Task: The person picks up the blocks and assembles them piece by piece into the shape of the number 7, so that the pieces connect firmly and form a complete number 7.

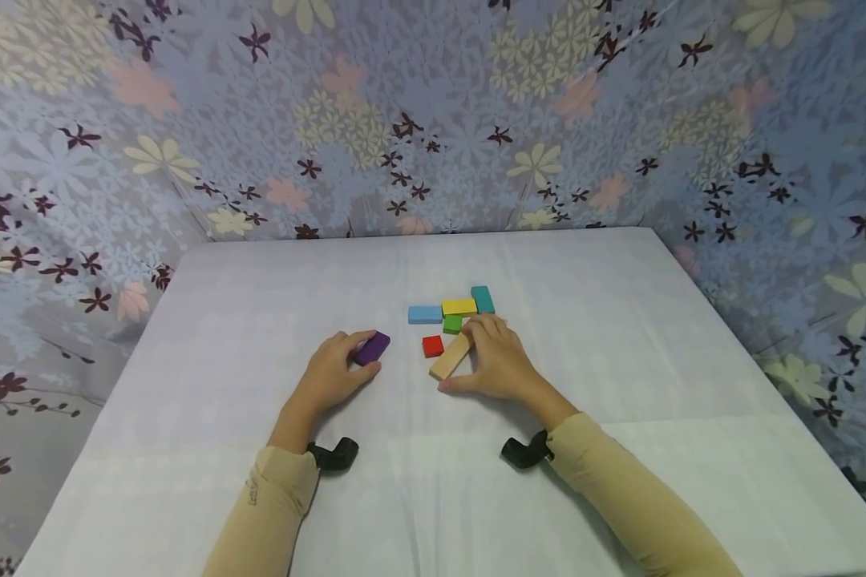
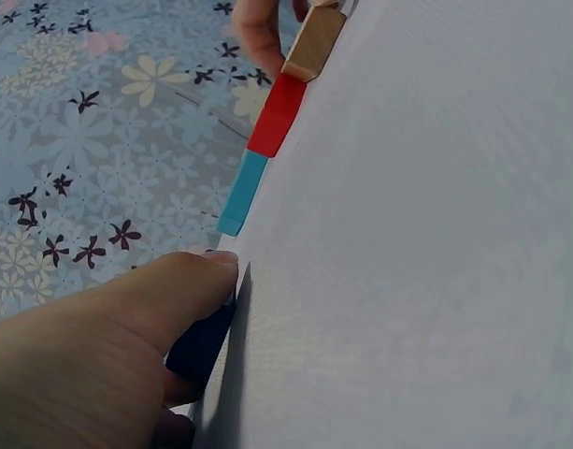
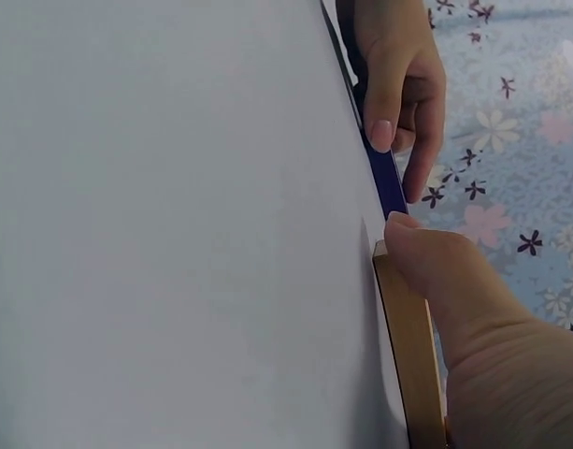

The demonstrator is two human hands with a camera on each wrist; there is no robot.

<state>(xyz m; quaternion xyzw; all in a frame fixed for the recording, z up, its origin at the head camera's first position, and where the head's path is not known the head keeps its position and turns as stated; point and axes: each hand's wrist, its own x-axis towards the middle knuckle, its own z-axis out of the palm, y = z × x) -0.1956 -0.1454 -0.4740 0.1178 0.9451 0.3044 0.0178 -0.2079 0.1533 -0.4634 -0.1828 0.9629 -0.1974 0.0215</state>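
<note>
My left hand (image 1: 335,373) pinches a purple block (image 1: 373,349) between thumb and fingers, on the left of the table. In the left wrist view that block (image 2: 204,341) looks dark blue under the thumb. To the right, my other hand (image 1: 503,362) grips a long plain wooden block (image 1: 451,357) slantwise, thumb at its near end and fingers around the far end. The thumb lies on the wooden block (image 3: 408,346) in the right wrist view. A red cube (image 1: 433,346) is just left of the wooden block, and a green block (image 1: 452,324) lies beyond it.
A light blue block (image 1: 425,315), a yellow block (image 1: 459,308) and a teal block (image 1: 483,299) form a rough row behind the green one. White cloth covers the table (image 1: 260,288). A flowered curtain (image 1: 433,120) hangs behind and at both sides.
</note>
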